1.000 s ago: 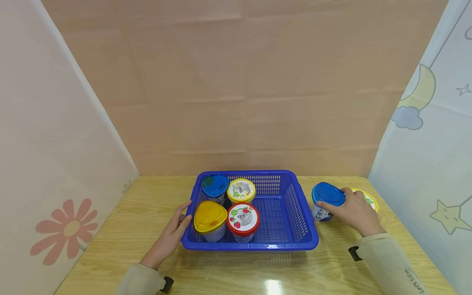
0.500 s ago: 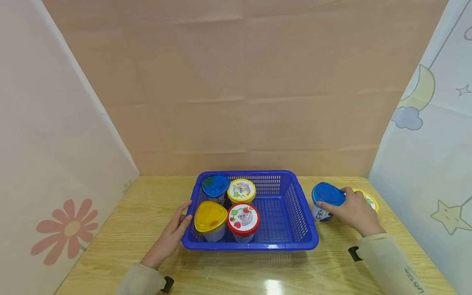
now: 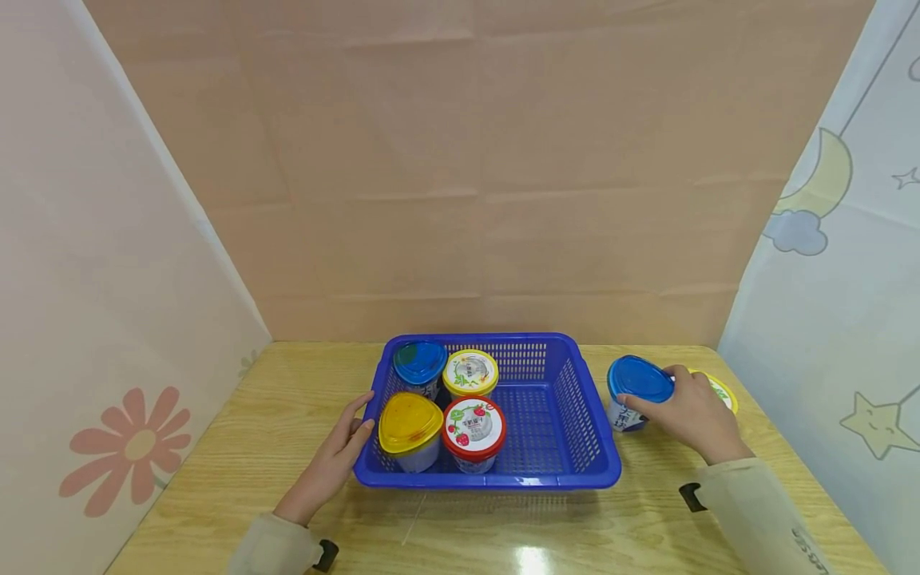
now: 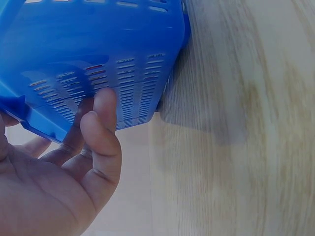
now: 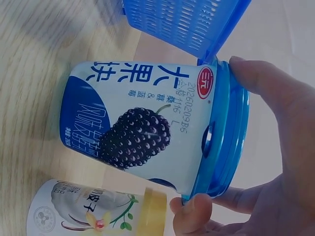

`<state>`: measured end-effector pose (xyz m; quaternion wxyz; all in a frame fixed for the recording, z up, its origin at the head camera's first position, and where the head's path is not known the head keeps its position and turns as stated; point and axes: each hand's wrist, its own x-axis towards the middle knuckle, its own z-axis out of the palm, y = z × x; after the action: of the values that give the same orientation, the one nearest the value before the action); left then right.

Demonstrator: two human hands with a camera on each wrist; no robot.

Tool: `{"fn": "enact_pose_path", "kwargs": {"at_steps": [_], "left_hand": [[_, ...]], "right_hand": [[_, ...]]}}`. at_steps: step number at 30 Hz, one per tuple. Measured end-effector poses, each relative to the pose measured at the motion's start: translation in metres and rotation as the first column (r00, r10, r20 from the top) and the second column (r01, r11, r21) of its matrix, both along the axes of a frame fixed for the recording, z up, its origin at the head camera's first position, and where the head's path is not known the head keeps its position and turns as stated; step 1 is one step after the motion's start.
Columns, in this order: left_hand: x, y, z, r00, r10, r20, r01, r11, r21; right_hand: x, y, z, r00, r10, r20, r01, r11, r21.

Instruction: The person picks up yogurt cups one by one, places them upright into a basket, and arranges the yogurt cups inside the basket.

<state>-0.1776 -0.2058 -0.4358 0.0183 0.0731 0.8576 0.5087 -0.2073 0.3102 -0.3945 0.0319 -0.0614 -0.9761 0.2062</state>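
My right hand grips the blue lid of a yogurt cup printed with a blackberry, to the right of the basket. Thumb and fingers lie on opposite sides of the lid. Close by stands a yellow-lidded cup, partly covered by the hand in the head view. At the left end of the blue plastic basket, my left hand holds the rim, its bent fingers against the slotted outer wall. Inside the basket are a blue-lidded cup, a round yellow-rimmed cup, a yellow-lidded cup and a red-rimmed cup.
The basket sits on a wood-grain table, its cups grouped in the left half. Behind the table rises a brown paper-like backdrop. Printed panels flank both sides, a flower on the left and a moon on the right.
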Motion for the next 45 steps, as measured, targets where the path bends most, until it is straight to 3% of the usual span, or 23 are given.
{"fn": "enact_pose_path", "kwargs": {"at_steps": [22, 45], "left_hand": [[0.001, 0.001, 0.001, 1.0, 0.011, -0.005, -0.011, 1.0, -0.01], [0.0, 0.0, 0.0, 1.0, 0.004, -0.009, -0.004, 1.0, 0.006]], "right_hand": [[0.005, -0.007, 0.011, 0.998, 0.007, -0.055, -0.008, 1.0, -0.016], [0.011, -0.02, 0.037, 0.989, 0.008, -0.149, -0.018, 0.998, -0.064]]}}
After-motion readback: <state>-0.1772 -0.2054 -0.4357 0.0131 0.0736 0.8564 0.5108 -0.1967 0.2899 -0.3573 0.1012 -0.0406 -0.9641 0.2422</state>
